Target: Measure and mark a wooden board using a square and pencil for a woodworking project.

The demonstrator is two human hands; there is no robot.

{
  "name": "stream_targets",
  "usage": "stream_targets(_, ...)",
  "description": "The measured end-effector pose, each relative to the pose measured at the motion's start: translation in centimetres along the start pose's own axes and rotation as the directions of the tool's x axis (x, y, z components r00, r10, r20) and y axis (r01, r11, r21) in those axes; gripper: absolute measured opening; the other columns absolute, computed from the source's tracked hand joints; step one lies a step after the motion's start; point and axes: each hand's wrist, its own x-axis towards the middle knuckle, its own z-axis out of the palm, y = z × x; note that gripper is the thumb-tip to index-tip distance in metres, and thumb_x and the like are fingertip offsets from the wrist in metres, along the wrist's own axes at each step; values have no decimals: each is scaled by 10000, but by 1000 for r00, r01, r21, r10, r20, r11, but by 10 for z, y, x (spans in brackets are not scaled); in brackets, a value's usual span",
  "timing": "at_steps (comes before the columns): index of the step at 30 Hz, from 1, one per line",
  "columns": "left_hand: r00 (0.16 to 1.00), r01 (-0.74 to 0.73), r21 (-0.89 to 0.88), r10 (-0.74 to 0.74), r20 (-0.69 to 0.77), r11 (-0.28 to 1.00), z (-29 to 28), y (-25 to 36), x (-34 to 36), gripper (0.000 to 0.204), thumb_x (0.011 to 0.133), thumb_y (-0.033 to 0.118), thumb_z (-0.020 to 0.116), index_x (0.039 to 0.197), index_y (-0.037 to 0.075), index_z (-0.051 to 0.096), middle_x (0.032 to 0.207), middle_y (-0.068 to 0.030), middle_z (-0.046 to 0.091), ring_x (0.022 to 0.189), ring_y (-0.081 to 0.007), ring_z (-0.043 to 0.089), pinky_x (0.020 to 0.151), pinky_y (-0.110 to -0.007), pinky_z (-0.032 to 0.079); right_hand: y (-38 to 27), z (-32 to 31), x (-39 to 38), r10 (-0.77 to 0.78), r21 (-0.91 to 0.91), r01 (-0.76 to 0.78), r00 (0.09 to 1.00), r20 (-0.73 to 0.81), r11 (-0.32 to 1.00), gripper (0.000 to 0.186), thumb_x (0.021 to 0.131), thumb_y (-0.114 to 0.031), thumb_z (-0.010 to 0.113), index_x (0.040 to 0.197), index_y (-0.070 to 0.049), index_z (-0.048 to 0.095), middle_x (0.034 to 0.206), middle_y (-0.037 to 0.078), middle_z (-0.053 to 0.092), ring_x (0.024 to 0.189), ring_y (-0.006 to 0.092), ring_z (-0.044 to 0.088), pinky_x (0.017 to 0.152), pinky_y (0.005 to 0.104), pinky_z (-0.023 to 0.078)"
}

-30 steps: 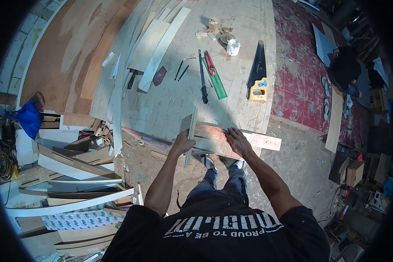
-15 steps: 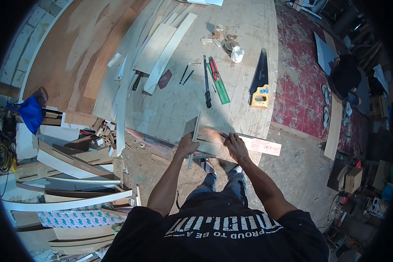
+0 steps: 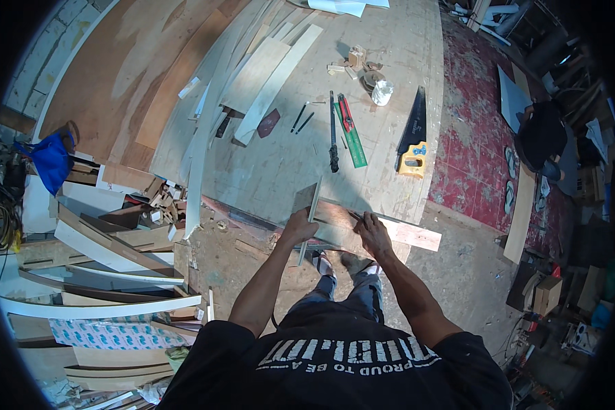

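My left hand (image 3: 299, 227) is closed around a thin, straight-edged grey-brown strip (image 3: 314, 198). It lies crosswise over a narrow wooden plank (image 3: 416, 236) at the near edge of the worktable (image 3: 253, 181). To its right, my right hand (image 3: 373, 236) rests over the plank with its fingers bent together. A thin dark tip shows at those fingers, too small to name. Farther up the table lie a dark bar (image 3: 333, 133), a green and red straight tool (image 3: 350, 130) and a handsaw (image 3: 413, 133) with a yellow handle.
Long pale boards (image 3: 280, 82) lie on the table's left side, near two dark pencil-like sticks (image 3: 298, 117). A white cup (image 3: 382, 93) stands beside small wood blocks (image 3: 356, 55). Offcuts (image 3: 116, 236) are piled at the left. Another person (image 3: 543, 133) is at the far right.
The view has shifted a little, so the table and tools sit slightly farther right in the picture. Both hands keep nearly the same places on the strip and plank.
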Motion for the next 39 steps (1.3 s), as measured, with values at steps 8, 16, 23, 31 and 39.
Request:
stream_targets(8,995,9,126,4,-99,992,-16,-12,14,526,703,185,692,1202,34,623,1118,-242,663,1073,-389,628,932,-422,494,5,5,-12,84,26,-85,996,40,996,436,775,-113,648,1190,3,580,1371,237,464,1273,358,465,983,399,477)
stream_targets(16,929,-26,92,58,-366,995,-124,-118,73,549,688,244,818,1146,1,637,1109,-226,667,1055,-368,639,934,-411,496,-8,0,0,135,164,-142,989,58,976,405,775,-53,608,1176,5,586,1394,240,459,1286,367,464,1010,422,466)
stream_targets(23,866,283,480,-7,-500,830,-70,-71,69,555,759,226,754,1243,35,562,1266,-157,554,1200,-320,507,970,-451,454,1,13,-7,154,126,-155,988,15,980,403,784,-30,583,1186,-27,577,1416,244,446,1304,377,454,1007,433,475)
stream_targets(31,628,-623,708,753,197,334,33,-26,37,256,854,186,567,1083,75,595,1271,-120,524,1203,-296,491,922,-408,484,-3,5,-5,117,122,-117,993,9,986,312,848,-120,540,1129,-6,613,1370,261,494,1270,392,491,974,431,500)
stream_targets(39,651,-654,667,714,257,357,36,-43,53,204,838,49,529,1032,-10,556,1233,-199,509,1226,-362,470,983,-410,488,-2,-9,1,87,185,-98,994,67,978,414,818,-63,564,1230,-77,536,1425,199,445,1320,366,435,1017,415,468)
